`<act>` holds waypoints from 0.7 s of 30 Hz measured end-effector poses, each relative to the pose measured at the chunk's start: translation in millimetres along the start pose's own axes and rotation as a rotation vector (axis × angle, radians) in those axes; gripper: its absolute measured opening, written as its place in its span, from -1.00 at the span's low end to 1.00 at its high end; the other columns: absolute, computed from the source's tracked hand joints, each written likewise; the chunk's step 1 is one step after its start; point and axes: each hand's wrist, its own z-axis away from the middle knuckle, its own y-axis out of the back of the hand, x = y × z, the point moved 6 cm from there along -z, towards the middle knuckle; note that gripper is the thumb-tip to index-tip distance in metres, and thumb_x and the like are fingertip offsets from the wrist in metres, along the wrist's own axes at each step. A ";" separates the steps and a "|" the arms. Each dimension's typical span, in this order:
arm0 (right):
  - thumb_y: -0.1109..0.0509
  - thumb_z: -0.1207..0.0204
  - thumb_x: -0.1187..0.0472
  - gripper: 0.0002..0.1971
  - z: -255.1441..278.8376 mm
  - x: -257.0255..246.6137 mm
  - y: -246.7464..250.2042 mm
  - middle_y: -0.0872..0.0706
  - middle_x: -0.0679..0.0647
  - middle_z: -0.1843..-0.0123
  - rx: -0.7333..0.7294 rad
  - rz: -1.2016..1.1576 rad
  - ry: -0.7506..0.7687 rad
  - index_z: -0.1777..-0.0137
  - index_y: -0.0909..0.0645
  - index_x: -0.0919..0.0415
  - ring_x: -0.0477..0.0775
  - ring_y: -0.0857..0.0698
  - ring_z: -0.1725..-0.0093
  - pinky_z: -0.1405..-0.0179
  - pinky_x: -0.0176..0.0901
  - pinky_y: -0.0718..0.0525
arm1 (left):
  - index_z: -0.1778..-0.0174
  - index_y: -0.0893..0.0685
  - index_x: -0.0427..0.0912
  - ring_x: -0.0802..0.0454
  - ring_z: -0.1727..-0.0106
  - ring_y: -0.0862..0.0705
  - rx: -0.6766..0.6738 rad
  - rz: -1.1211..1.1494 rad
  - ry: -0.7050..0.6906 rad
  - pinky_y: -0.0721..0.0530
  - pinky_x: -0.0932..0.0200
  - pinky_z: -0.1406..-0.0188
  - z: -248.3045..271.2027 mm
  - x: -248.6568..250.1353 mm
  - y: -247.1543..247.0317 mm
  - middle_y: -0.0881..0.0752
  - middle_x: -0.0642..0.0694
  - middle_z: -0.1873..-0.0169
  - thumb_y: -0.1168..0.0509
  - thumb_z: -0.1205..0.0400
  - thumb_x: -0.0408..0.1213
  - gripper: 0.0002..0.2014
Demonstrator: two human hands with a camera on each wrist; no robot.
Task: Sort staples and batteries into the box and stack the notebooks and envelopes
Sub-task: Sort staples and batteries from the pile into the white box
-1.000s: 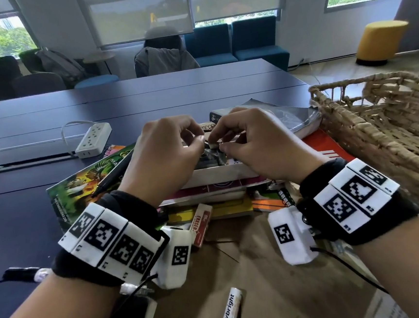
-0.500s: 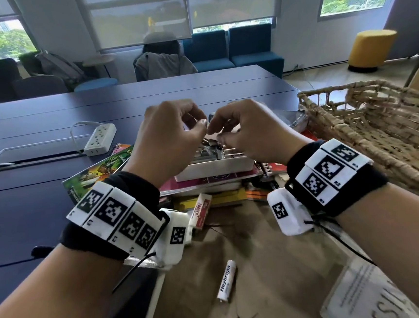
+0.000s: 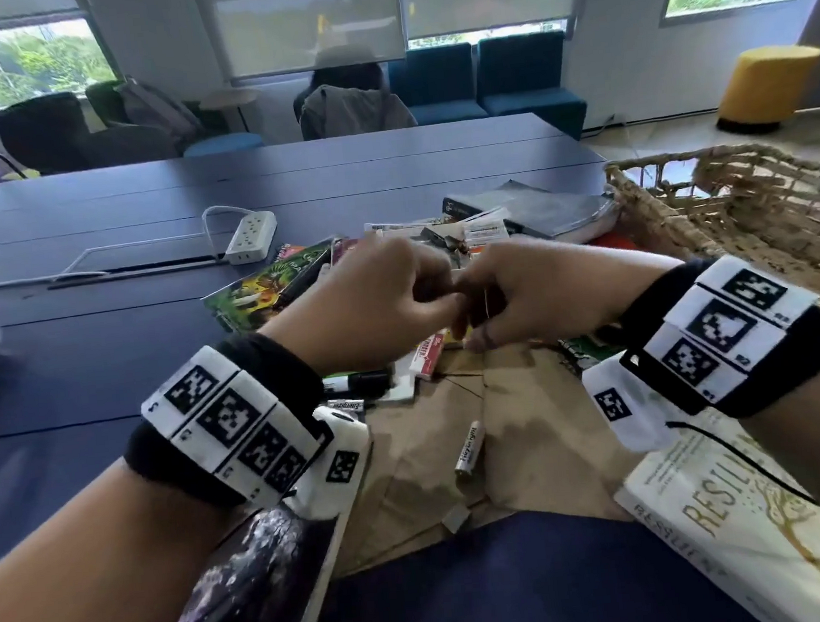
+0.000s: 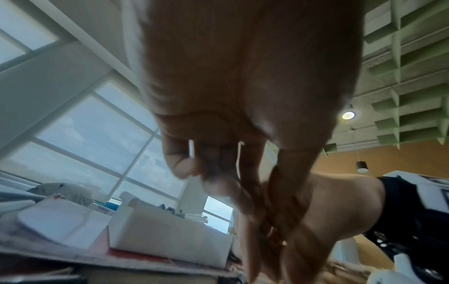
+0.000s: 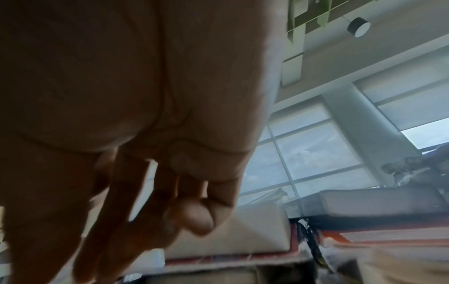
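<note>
My left hand (image 3: 439,303) and right hand (image 3: 478,314) meet fingertip to fingertip just above the table, all fingers curled. Together they pinch something small that the fingers hide. Behind them, on a stack of notebooks, stands the white box (image 4: 167,238), also seen past my right hand's fingers (image 5: 243,236). A red and white staple box (image 3: 427,359) lies right under my hands. One white battery (image 3: 468,447) lies on the brown envelope (image 3: 532,424). A second battery (image 3: 347,405) and a black marker (image 3: 359,379) lie by my left wrist. A small grey staple strip (image 3: 456,517) sits at the envelope's near edge.
A wicker basket (image 3: 761,210) fills the right side. A white book (image 3: 744,529) lies near right, a dark notebook (image 3: 252,572) near left, a dinosaur notebook (image 3: 267,288) and a grey book (image 3: 537,205) behind. A power strip (image 3: 250,235) sits back left.
Both hands have come down and toward me from above the white box, still pinched together. The view has tilted down, bringing the white book and dark notebook into sight.
</note>
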 end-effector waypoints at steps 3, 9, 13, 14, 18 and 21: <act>-0.68 -0.43 0.11 -0.83 8.0 -2.6 -22.2 -0.75 -0.14 0.26 -0.212 0.004 -0.038 0.08 -0.74 -0.09 -0.24 -0.69 0.30 0.27 -0.32 -0.61 | 0.33 -0.75 -0.08 0.22 0.50 -0.52 -0.289 0.012 0.012 -0.41 0.37 0.46 15.9 5.9 -17.8 -0.62 0.06 0.54 -0.46 -0.66 -0.10 -0.74; -0.73 -0.34 0.09 -0.70 7.2 -8.6 -56.7 -0.76 -0.03 0.11 -0.412 0.040 -0.036 -0.01 -0.75 -0.14 -0.06 -0.72 0.11 0.00 0.05 -0.75 | 0.40 -0.69 -0.08 0.19 0.52 -0.53 -0.743 -0.200 0.067 -0.55 0.22 0.47 47.4 14.8 -63.1 -0.65 0.06 0.52 -0.50 -0.54 0.18 -0.59; -0.71 -0.38 0.08 -0.71 7.0 -12.3 -59.8 -0.75 -0.07 0.06 -0.450 0.076 -0.035 -0.03 -0.73 -0.20 -0.06 -0.70 0.06 -0.04 0.03 -0.73 | 0.42 -0.60 0.02 0.16 0.45 -0.56 -0.785 -0.343 0.056 -0.65 0.13 0.39 50.7 23.0 -73.3 -0.67 0.09 0.41 -0.52 -0.48 0.26 -0.57; -0.70 -0.40 0.10 -0.66 7.1 -12.2 -60.6 -0.75 -0.07 0.03 -0.462 0.082 -0.037 -0.14 -0.74 -0.16 -0.05 -0.70 0.04 -0.06 0.01 -0.73 | 0.45 -0.52 0.06 0.18 0.47 -0.53 -0.789 -0.364 0.054 -0.59 0.21 0.42 50.3 24.9 -74.0 -0.61 0.13 0.43 -0.53 -0.48 0.24 -0.55; -0.70 -0.42 0.14 -0.57 4.0 -11.1 -65.5 -0.78 -0.09 -0.09 -0.482 0.109 -0.033 -0.27 -0.72 -0.13 -0.03 -0.71 -0.06 -0.15 0.02 -0.73 | 0.32 -0.54 0.05 0.27 0.56 -0.54 -0.789 -0.413 0.028 -0.34 0.48 0.73 47.0 32.3 -76.5 -0.46 0.16 0.50 -0.55 -0.52 0.15 -0.63; -0.70 -0.41 0.13 -0.55 1.0 -9.2 -67.8 -0.80 -0.09 -0.13 -0.493 0.132 -0.033 -0.30 -0.73 -0.10 -0.01 -0.73 -0.11 -0.20 0.08 -0.74 | 0.26 -0.57 0.10 0.11 0.47 -0.48 -0.782 -0.431 -0.007 -0.33 0.35 0.58 45.7 34.5 -81.3 -0.47 0.15 0.44 -0.52 -0.55 0.12 -0.71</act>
